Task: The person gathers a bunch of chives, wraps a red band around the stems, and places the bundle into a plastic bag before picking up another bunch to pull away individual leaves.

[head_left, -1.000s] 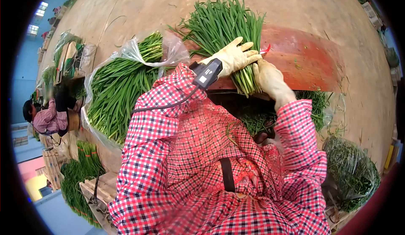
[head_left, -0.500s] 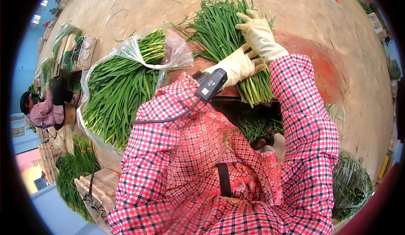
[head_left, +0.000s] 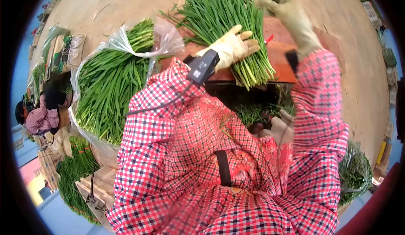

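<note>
A large bundle of garlic chives (head_left: 219,11) lies on a reddish board (head_left: 280,53), leaves away from me and pale stem ends towards me. My left hand (head_left: 234,47), in a cream rubber glove, rests across the stems with its fingers stretched out and apart. Raised to the right of the leaves is my right hand (head_left: 280,6), gloved too, its fingers curled together. Whether anything is in them is hidden. A small red strip (head_left: 269,39) shows beside the bundle, near the left fingertips.
To the left, a clear plastic bag (head_left: 166,38) holds more chives (head_left: 112,87). Loose green trimmings (head_left: 253,112) lie below the board. Another person (head_left: 40,116) sits at far left, near banded bundles (head_left: 82,154) and a wooden crate (head_left: 101,184). A bag of greens (head_left: 354,171) stands at right.
My right hand has lifted off the chives and moved right, its spread fingers now curled. My left hand stays on the stems. The red strip has come into sight beside the bundle.
</note>
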A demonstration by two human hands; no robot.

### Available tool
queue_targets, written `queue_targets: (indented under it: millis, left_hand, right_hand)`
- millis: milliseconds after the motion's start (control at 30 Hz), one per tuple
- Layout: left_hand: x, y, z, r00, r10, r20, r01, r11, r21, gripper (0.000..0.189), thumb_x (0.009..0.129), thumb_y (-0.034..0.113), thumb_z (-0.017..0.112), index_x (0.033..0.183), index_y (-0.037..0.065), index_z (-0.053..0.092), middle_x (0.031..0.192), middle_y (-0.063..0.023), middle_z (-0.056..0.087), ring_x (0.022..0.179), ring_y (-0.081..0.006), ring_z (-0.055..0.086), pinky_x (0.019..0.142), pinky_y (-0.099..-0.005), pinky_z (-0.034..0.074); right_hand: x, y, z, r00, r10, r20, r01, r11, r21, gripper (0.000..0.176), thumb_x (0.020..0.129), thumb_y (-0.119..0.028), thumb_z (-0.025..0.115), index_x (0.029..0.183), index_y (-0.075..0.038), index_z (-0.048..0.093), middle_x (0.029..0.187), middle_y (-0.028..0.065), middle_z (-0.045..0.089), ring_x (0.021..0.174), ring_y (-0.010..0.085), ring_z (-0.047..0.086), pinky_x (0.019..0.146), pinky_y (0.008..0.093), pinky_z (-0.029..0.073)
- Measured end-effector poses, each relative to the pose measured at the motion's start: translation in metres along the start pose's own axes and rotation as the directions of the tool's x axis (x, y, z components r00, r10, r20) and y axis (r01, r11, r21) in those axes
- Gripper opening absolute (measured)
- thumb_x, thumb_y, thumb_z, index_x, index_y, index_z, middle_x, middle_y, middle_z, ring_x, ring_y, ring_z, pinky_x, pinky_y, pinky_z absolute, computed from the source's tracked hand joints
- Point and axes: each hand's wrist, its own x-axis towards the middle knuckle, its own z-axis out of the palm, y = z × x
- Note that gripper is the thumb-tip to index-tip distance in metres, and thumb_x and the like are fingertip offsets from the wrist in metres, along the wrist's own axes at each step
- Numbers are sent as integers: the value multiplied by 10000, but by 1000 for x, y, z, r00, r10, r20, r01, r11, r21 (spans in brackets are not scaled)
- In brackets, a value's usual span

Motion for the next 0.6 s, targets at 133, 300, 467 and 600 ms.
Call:
queue_targets:
  millis: [133, 300, 467, 600]
  left_hand:
    - [-15, -19, -46, 994, 74, -77, -89, 972, -217, 830, 695, 175, 723, 1457, 177, 393, 1501, -3, 431, 1387, -231, 394, 1122, -505, 299]
    - [-10, -32, -35, 916, 178, -360, -277, 930, -243, 503, 790, 155, 652, 1281, 101, 555, 1245, -75, 596, 1178, -234, 523, 988, -436, 388]
    - [-15, -47, -63, 902, 282, -325, -403, 820, -406, 488, 753, 164, 588, 1238, 122, 559, 1218, -66, 592, 1178, -244, 524, 1002, -391, 387]
    - [-10, -48, -49, 886, 231, -403, -400, 820, -410, 386, 844, 162, 490, 1219, 175, 580, 1252, -7, 593, 1198, -187, 523, 1044, -363, 376]
  right_hand:
    - [-89, 38, -33, 821, -55, 568, 291, 897, -334, 235, 846, -107, 659, 1068, -46, 706, 945, 53, 724, 782, 154, 629, 736, 326, 512]
    - [-156, 17, 48, 756, -318, 572, 560, 766, -315, 109, 808, -137, 617, 823, -45, 673, 818, 142, 679, 784, 334, 672, 716, 441, 547]
    - [-153, 18, 156, 880, -300, 369, 454, 761, -464, 170, 812, -59, 572, 959, -40, 655, 949, 142, 675, 843, 316, 688, 740, 409, 552]
    - [-131, 45, 212, 950, -313, -9, 278, 856, -435, 293, 882, -93, 528, 1160, -24, 589, 1046, 150, 666, 870, 297, 676, 748, 391, 536]
